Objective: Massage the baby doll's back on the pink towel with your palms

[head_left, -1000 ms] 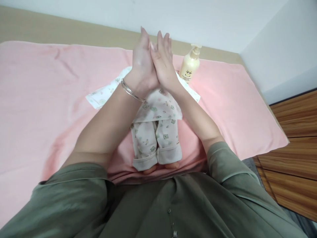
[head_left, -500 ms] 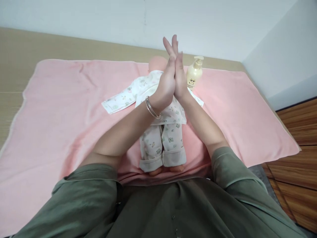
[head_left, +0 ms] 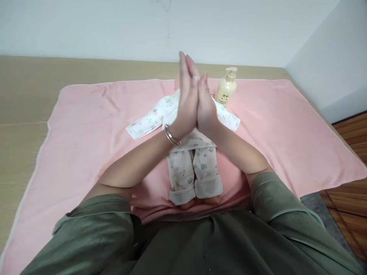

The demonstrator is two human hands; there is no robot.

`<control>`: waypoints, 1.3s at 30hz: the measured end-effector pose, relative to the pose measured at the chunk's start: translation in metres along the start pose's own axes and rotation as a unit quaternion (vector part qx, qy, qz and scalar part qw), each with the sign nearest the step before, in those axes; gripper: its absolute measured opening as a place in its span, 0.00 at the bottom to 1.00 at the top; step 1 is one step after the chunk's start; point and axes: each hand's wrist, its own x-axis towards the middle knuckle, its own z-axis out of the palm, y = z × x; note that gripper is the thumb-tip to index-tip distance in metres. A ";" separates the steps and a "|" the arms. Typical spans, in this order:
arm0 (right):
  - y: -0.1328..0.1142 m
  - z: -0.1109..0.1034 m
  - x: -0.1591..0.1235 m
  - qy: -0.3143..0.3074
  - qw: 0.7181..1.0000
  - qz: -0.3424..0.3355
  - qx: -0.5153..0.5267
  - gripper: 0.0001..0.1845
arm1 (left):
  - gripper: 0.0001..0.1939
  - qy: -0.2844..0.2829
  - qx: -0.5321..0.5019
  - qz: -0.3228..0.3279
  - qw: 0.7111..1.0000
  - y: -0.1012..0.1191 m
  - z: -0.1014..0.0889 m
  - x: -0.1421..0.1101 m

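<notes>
My left hand (head_left: 187,105) and my right hand (head_left: 207,105) are pressed palm to palm, fingers stretched upward, above a doll. Nothing shows between the palms. A silver bangle (head_left: 172,136) circles my left wrist. Beneath my hands the doll lies on its back in a white printed top (head_left: 147,121) and matching trousers (head_left: 181,172) with turned-up cuffs. Its feet (head_left: 187,205) peek out toward me, while my hands hide most of its head and chest. Just beyond my right hand stands a cream pump bottle (head_left: 226,89), touched by neither hand.
A pink blanket (head_left: 91,126) lies under the doll and bottle, covering much of a pale wooden table (head_left: 20,91). A white wall (head_left: 114,30) rises behind the table. Brown wood-grained panels (head_left: 351,137) stand at the lower right.
My joined hands have shifted slightly left and lower in view, with the palms sliding against each other. The camera view has tilted and moved a little. Doll and bottle stay in place.
</notes>
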 end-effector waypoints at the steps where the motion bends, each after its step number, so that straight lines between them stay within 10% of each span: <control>1: -0.003 -0.007 0.003 0.009 1.000 -0.016 -0.001 0.39 | 0.32 0.004 -0.010 0.016 1.000 -0.001 0.002 -0.005; 6: 0.019 -0.031 0.028 0.040 0.983 -0.176 -0.027 0.37 | 0.31 -0.010 0.075 0.057 0.996 -0.042 -0.020 -0.007; 13: 0.085 -0.014 0.023 -0.096 0.933 -0.179 -0.299 0.25 | 0.21 0.123 0.215 -0.035 0.968 -0.110 -0.042 -0.012; 22: 0.086 -0.023 0.029 -0.126 0.876 -0.097 -0.455 0.34 | 0.22 0.114 0.234 -0.059 0.964 -0.107 -0.031 -0.025; 31: 0.070 -0.020 0.018 -0.230 0.845 -0.156 -0.458 0.30 | 0.24 0.100 0.253 -0.060 0.960 -0.111 -0.033 -0.025; 39: 0.069 -0.019 0.010 -0.120 0.860 -0.053 -0.492 0.36 | 0.23 0.087 0.277 -0.069 0.955 -0.109 -0.033 -0.027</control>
